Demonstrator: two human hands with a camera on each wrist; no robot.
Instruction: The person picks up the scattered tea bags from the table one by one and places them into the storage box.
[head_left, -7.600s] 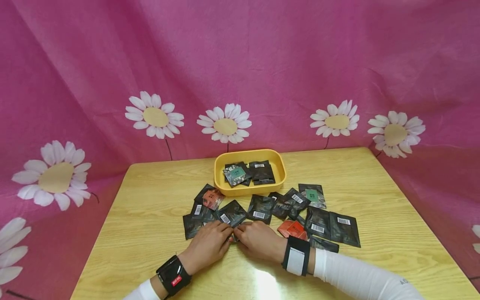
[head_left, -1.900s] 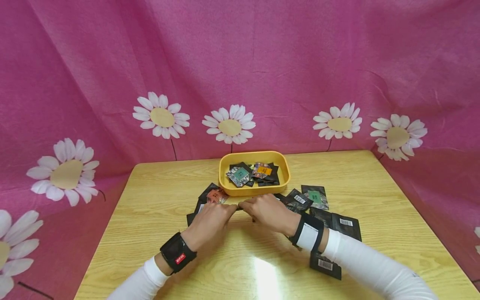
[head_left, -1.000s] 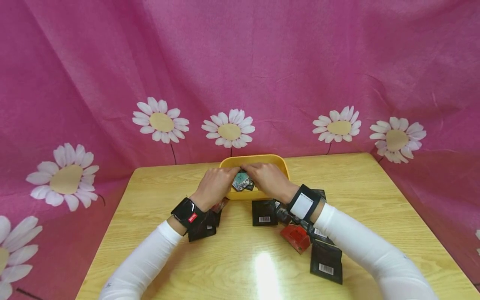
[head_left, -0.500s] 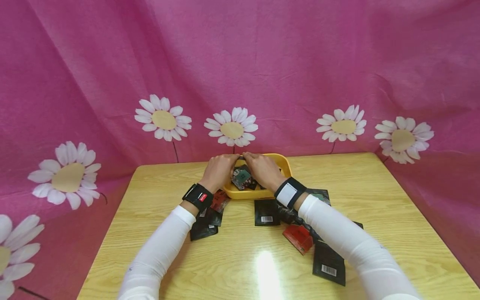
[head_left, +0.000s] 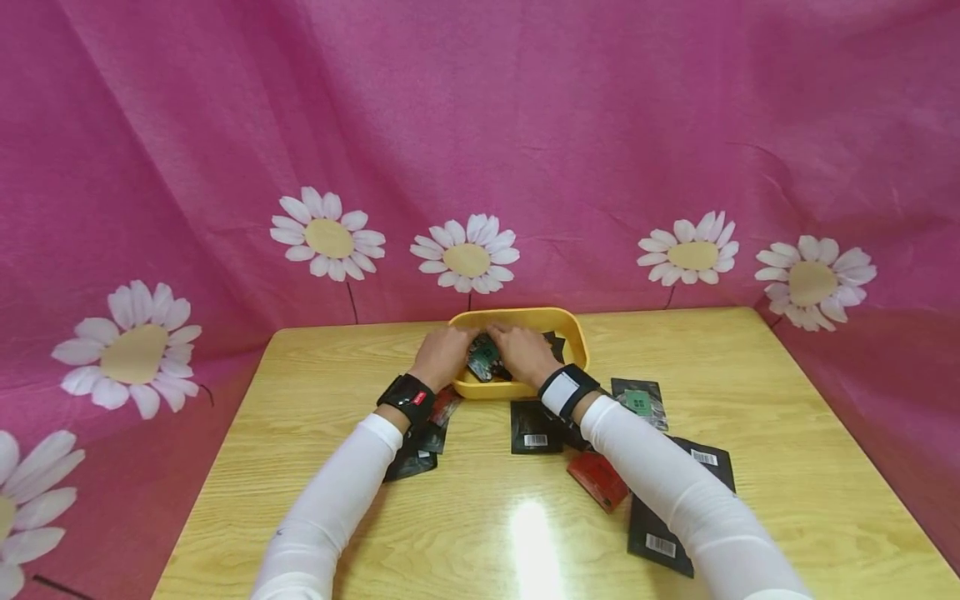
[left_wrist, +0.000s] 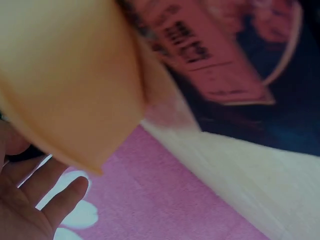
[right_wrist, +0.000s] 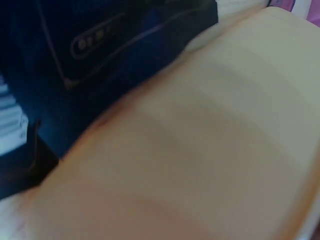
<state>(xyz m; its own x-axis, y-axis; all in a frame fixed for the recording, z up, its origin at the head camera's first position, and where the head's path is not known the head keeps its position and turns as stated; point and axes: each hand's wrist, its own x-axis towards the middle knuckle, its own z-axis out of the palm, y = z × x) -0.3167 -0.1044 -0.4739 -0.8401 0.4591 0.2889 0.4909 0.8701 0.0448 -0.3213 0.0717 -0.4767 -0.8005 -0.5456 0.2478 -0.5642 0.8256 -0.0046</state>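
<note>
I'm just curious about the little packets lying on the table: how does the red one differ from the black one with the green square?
The red packet is red all over; the green-label packet is black with a green square. The red packet lies nearer the person, half under the right sleeve; the green-label packet lies farther back, beside the yellow tray, fully in view. Both lie flat on the wooden table, outside the tray.

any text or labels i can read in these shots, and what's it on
None reads clearly.
Barcode sachets: barcodes, digits too small.
Left wristband: red tag, lettering too small.
Pink-labelled sachet: dark print, too blurred.
Dark sachet: outlined mark, blurred.
</note>
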